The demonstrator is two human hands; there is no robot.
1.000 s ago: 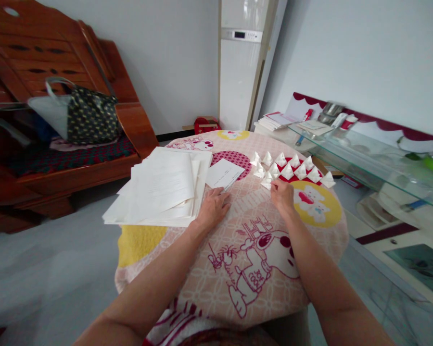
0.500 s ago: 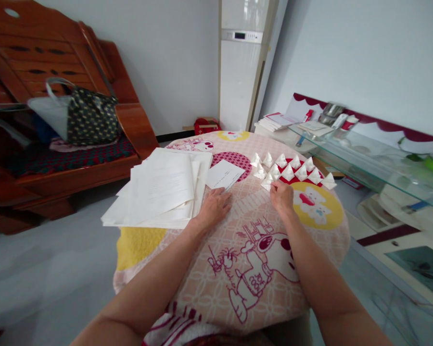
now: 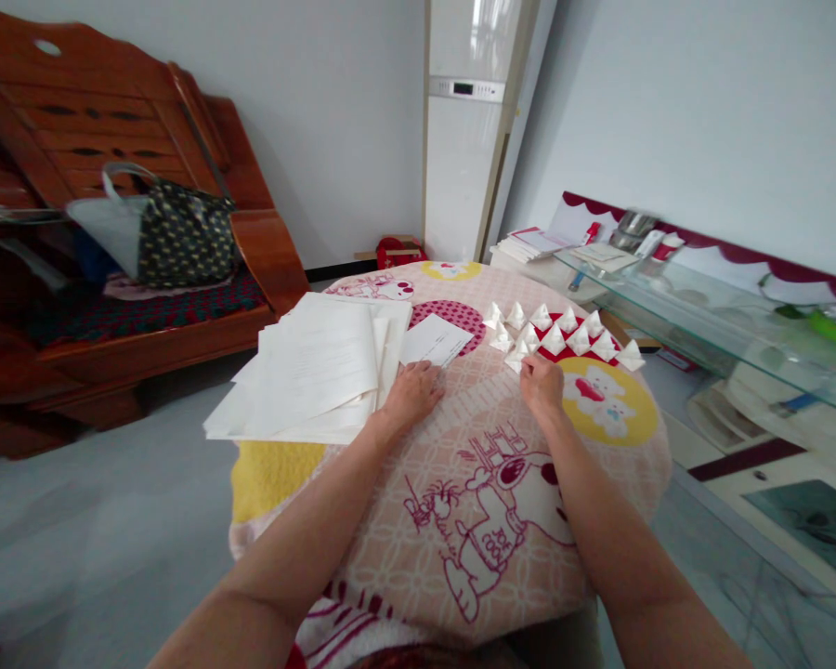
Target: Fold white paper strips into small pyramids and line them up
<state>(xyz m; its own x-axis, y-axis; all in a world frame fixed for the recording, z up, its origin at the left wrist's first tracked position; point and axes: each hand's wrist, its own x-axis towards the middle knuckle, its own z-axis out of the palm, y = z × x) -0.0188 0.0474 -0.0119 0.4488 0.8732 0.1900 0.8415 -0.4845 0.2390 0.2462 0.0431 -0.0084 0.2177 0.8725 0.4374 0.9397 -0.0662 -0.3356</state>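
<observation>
At a round, cloth-covered counter in a tiled room, a person sits with both bare forearms stretched forward over the cartoon-printed cloth. The right hand, fingers curled, is at the nearest folded paper piece, on the near left edge of a group of small white peaked papers set out in slanting rows, some of them over a red patch of the cloth. The fingertips meet that piece or lie right against it; whether the grip is pinched on it cannot be told from this angle. The left hand lies palm down, its grip released and holding nothing, with the fingertips at the near edge of a printed white sheet. Just beyond the left wrist, loose white papers are heaped on the counter's left side. The step in hand looks to be the placing or straightening of that one peaked piece. From such a pose, a next move would call for the right fingers to come away lightly, without brushing the neighbouring peaks. Behind, a dark patterned bag sits on a wooden settee; a glass shelf stands at right.
</observation>
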